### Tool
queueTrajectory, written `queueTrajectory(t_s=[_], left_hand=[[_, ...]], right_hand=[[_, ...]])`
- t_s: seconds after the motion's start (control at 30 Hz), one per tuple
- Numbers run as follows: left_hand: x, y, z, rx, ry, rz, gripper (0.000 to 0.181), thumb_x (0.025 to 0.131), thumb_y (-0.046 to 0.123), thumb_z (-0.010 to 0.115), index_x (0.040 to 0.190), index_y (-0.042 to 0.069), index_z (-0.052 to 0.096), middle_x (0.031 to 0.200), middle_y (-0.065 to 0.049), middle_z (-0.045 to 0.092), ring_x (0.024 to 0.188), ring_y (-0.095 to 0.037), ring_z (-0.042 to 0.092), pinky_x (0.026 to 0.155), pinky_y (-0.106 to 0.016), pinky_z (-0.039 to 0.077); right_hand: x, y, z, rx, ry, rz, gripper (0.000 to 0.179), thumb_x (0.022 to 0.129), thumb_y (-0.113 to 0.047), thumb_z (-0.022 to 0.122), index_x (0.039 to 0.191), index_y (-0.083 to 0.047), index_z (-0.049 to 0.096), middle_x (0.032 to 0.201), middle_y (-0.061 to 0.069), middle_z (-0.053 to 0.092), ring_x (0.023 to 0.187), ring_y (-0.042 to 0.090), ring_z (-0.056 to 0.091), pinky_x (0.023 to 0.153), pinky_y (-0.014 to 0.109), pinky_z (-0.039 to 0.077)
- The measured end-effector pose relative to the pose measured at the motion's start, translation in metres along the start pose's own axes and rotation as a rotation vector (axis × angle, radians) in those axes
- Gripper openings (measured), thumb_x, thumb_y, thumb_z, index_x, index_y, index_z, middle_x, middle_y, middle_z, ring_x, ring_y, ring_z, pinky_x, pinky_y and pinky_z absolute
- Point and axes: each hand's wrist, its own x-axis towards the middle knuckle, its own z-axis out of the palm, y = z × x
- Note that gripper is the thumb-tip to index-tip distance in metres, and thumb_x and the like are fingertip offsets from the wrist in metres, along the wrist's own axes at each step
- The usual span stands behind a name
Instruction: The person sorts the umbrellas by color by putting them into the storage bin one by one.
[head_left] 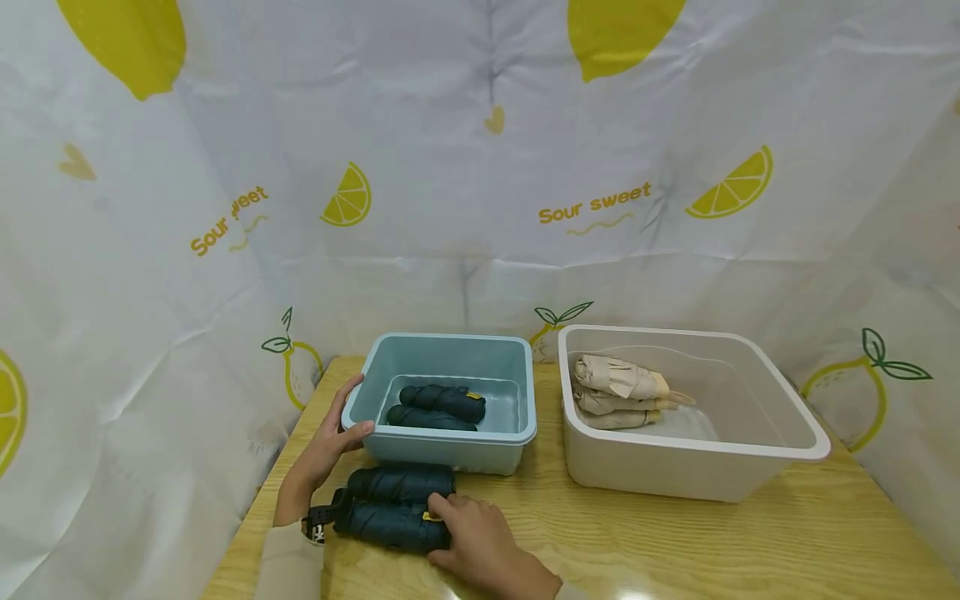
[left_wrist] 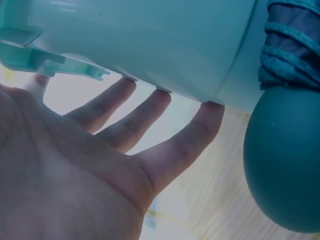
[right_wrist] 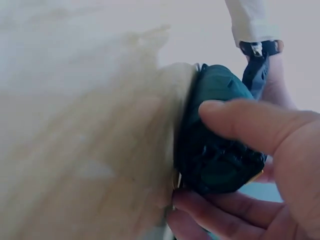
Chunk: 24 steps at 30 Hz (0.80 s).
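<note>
Two dark green folded umbrellas lie side by side on the table, a back one [head_left: 401, 482] and a front one [head_left: 393, 525]. My right hand [head_left: 480, 537] grips the right end of the front umbrella; in the right wrist view its thumb lies over the umbrella [right_wrist: 220, 172], with the other fingers around the far side. My left hand [head_left: 330, 442] is at the front left corner of a light blue bin [head_left: 450, 450]. Its fairly straight fingers [left_wrist: 185, 147] touch the bin's outer wall. Inside the bin rest two more dark green umbrellas [head_left: 442, 402].
On the right stands a larger white bin [head_left: 675, 467] with several beige folded umbrellas [head_left: 618, 377] at its left side. Both bins sit on a wooden table [head_left: 637, 533]. A lemon-print sheet [head_left: 465, 167] hangs behind and at the sides.
</note>
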Motion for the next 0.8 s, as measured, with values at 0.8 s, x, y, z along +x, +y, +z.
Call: queueTrajectory(t_s=[0.8], left_hand=[[0.001, 0.000, 0.000, 0.002, 0.003, -0.010, 0.080, 0.098, 0.028, 0.062, 0.162, 0.038, 0.016, 0.164, -0.020, 0.015, 0.139, -0.053, 0.037, 0.096, -0.061, 0.051]], right_hand=[[0.006, 0.019, -0.020, 0.723, 0.148, -0.004, 0.029, 0.085, -0.016, 0.082, 0.112, -0.019, 0.071, 0.106, 0.010, 0.074, 0.077, 0.007, 0.072, 0.067, 0.023, 0.058]])
